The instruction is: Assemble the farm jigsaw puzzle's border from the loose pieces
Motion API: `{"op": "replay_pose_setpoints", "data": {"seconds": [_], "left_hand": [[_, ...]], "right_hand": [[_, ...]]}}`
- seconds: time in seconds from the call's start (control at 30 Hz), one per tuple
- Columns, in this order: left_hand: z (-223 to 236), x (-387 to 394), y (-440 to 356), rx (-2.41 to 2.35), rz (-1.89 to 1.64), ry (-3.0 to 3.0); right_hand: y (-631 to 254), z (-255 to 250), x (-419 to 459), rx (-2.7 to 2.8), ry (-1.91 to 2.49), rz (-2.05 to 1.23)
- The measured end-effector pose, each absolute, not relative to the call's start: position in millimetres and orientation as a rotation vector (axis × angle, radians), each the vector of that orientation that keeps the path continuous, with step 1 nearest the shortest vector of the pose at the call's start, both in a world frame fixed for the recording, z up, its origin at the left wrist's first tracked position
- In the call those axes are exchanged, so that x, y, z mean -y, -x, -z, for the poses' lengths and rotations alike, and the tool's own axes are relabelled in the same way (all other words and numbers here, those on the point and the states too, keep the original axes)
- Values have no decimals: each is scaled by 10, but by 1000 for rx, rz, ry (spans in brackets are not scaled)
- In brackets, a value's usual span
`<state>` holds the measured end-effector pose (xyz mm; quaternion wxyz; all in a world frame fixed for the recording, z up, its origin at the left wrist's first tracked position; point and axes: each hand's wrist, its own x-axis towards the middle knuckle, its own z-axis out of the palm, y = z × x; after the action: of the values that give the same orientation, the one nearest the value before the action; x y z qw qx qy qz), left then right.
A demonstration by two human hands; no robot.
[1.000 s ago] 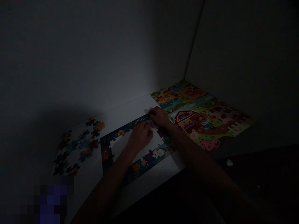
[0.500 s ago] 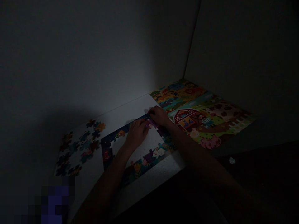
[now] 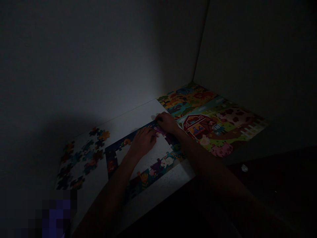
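A partly joined jigsaw puzzle (image 3: 151,172) lies on the white tabletop (image 3: 141,112), its dark border built around a bare white middle. A white rabbit shows on its near side. My left hand (image 3: 143,142) rests on the far border, fingers stretched out and lying over the pieces. At the far right corner of the puzzle is my right hand (image 3: 167,123), its fingers curled in against the edge. Whether a piece is between those fingertips is hidden in the dim light. Loose puzzle pieces (image 3: 90,155) are scattered to the left of the border.
Right of the puzzle lies a bright farm picture (image 3: 219,127) with a red barn and cows. Behind it is a savanna picture (image 3: 185,99). Walls meet at the table's far corner. A small pale object (image 3: 244,168) lies lower right. The lower left is pixelated.
The whole view has shifted slightly. Both hands stay at the far border of the puzzle, with little visible movement of the fingers.
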<state>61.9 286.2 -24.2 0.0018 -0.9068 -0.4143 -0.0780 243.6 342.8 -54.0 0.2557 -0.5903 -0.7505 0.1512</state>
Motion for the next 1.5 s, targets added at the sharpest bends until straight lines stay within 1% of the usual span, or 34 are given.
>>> {"op": "replay_pose_setpoints", "data": {"seconds": [0.27, 0.57, 0.7, 0.77, 0.87, 1.0, 1.1, 1.2, 1.4, 1.5], "left_hand": [[248, -2913, -632, 1182, 180, 2900], [501, -2742, -589, 1236, 135, 2988], [401, -2735, -594, 1356, 117, 2983], [291, -2716, -496, 1501, 197, 2897], [192, -2557, -138, 1791, 329, 2738], [326, -2037, 435, 2005, 302, 2603], [496, -1662, 637, 2081, 316, 2476], [603, -1497, 636, 2049, 339, 2402], [687, -1489, 556, 1984, 426, 2316], [710, -1474, 555, 1971, 425, 2287]], "right_hand": [[-2438, 527, -3419, 2031, 1594, -413], [-2436, 544, -3446, 2016, 1591, -425], [-2438, 576, -3437, 2023, 1552, -432], [-2452, 630, -3447, 2020, 1520, -437], [-2496, 752, -3518, 2021, 1458, -434], [-2557, 908, -3630, 2022, 1441, -444], [-2585, 956, -3656, 2012, 1456, -455], [-2584, 918, -3635, 1983, 1494, -472], [-2501, 696, -3524, 2028, 1540, -513], [-2464, 570, -3438, 2049, 1574, -470]]}}
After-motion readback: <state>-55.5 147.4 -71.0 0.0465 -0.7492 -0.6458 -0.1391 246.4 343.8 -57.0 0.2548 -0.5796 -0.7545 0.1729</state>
